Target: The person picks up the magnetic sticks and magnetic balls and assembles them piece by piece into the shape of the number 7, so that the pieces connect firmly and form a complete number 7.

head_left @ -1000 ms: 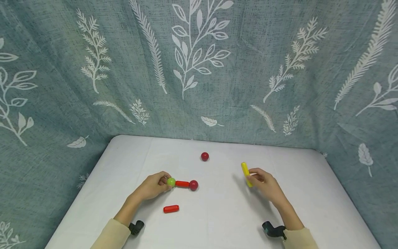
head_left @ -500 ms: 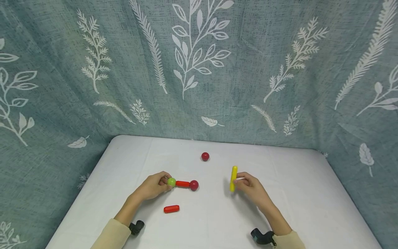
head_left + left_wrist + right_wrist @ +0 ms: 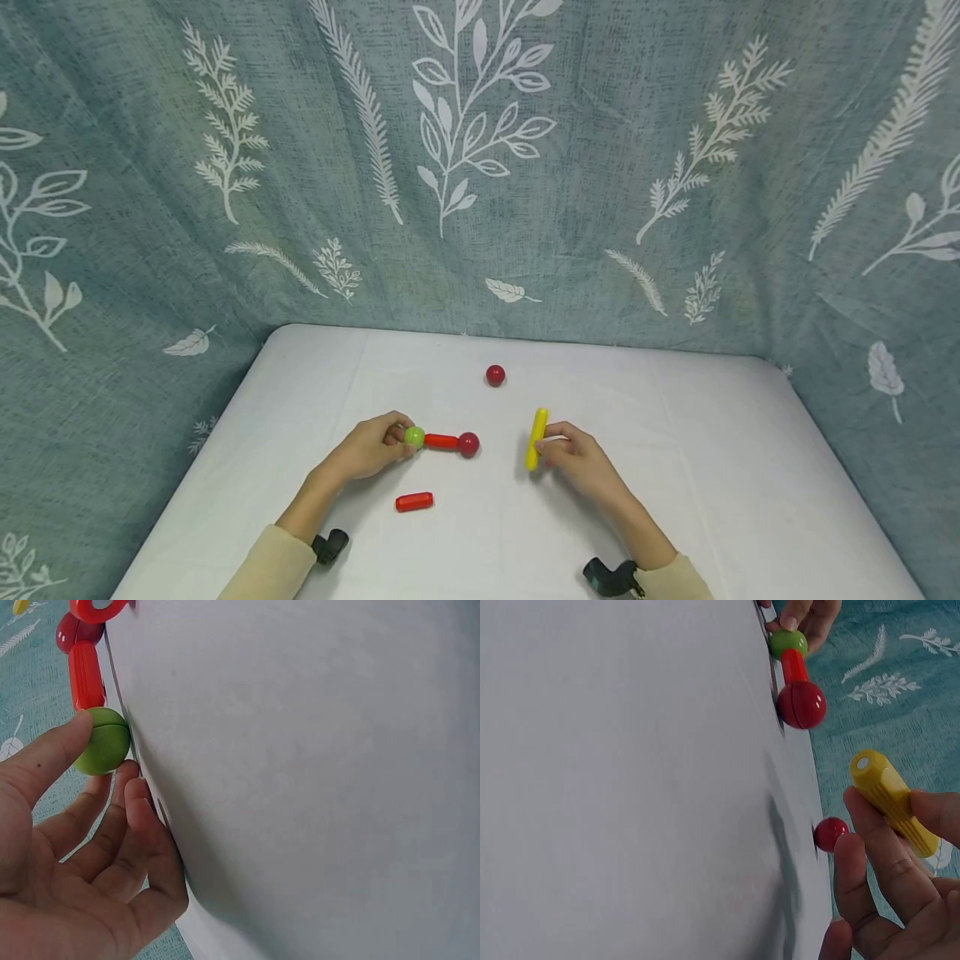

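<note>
My left hand [image 3: 369,450] pinches a green ball [image 3: 106,742] between thumb and fingers. That ball is joined to a short red rod [image 3: 441,442], whose other end meets a dark red ball [image 3: 802,704]. The joined row lies low over the white table, pointing right. My right hand [image 3: 585,467] holds a longer yellow rod [image 3: 537,439] between thumb and fingers, raised above the table to the right of the row and apart from it. In the right wrist view a pale round disc shows in the yellow rod's near end.
A loose red rod [image 3: 414,502] lies in front of the joined row. Farther back on the white table [image 3: 637,400] sits a single red ball [image 3: 495,376]. A green patterned cloth [image 3: 480,275] hangs behind the table.
My right hand has carried the yellow rod leftward, nearer the joined pieces, and the rod's tilt has turned from leaning left to leaning slightly right. My left hand has stayed in place.
</note>
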A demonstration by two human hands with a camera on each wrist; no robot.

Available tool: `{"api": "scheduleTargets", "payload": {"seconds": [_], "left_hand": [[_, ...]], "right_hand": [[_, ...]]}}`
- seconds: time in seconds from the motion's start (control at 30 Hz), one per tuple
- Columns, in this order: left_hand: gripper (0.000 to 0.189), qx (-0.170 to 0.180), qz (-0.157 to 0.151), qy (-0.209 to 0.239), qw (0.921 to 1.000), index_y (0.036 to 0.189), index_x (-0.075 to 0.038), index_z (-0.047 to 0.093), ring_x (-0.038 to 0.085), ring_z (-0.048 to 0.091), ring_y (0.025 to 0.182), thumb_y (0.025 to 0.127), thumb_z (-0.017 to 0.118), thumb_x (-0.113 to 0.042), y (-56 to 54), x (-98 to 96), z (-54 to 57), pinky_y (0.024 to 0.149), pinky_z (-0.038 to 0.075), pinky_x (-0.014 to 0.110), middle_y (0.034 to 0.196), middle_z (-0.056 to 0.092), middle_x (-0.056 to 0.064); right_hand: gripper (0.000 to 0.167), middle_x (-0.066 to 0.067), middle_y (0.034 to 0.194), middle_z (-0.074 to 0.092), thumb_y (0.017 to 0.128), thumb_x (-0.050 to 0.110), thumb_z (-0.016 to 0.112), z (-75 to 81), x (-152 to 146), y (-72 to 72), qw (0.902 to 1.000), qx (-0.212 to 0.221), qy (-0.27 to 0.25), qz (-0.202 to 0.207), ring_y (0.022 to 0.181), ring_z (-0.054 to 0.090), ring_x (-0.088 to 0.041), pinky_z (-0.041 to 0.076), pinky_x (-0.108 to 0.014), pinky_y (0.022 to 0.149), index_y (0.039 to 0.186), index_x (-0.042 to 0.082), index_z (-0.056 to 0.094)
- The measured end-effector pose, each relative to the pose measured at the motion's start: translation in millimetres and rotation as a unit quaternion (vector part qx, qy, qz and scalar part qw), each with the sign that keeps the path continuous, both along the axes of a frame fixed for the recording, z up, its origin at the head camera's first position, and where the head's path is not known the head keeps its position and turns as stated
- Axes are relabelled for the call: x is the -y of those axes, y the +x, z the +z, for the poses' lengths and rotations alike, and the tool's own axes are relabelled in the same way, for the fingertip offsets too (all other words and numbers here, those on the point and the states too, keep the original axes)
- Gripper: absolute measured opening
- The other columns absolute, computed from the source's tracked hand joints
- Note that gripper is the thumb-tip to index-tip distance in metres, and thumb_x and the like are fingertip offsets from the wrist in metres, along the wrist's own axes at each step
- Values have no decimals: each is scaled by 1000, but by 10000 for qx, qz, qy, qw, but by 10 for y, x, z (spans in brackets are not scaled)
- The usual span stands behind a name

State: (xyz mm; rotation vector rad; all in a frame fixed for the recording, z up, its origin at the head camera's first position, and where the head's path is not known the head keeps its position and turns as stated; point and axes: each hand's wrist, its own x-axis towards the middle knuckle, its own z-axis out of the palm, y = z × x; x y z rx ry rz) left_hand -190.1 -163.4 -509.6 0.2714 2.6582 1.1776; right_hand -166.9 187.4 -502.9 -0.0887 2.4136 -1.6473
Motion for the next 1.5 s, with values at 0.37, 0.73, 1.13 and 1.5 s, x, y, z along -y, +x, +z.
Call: {"api": "scheduleTargets", "payload": {"seconds": [0.37, 0.73, 1.13, 1.5], "left_hand": [[28, -32, 43, 49, 10000, 113, -10, 66, 15, 54, 80, 88, 78, -12, 1, 2, 1, 69, 49, 33, 90, 60, -1], [27, -12, 57, 24, 10000, 112, -11, 67, 15, 54, 80, 88, 78, -12, 11, -4, 8, 70, 48, 33, 91, 60, -1], [27, 38, 55, 23, 10000, 113, -11, 66, 15, 55, 82, 88, 77, -13, 0, 0, -7, 71, 49, 33, 92, 60, -1], [28, 37, 71, -21, 10000, 113, -11, 66, 16, 55, 82, 88, 78, -14, -4, -6, 5, 71, 49, 33, 93, 60, -1]], "right_hand": [[25, -10, 75, 67, 95, 26, 67, -108, 363, 67, 9992, 170, 105, 347, 65, 44, -15, 33, -27, 59, 109, 5, 62], [20, -6, 84, 66, 94, 20, 69, -127, 664, 176, 9979, 54, -199, 620, 71, 50, -16, 40, -24, 60, 104, 3, 64], [18, 5, 64, 65, 86, 27, 77, -172, 899, 257, 9930, -239, 1067, 445, 69, 55, -14, 23, -61, 88, 88, 11, 70], [14, 13, 61, 65, 84, 27, 77, -193, 1022, 264, 9886, -497, 1299, 584, 68, 57, -9, 24, -52, 79, 84, 14, 73]]}}
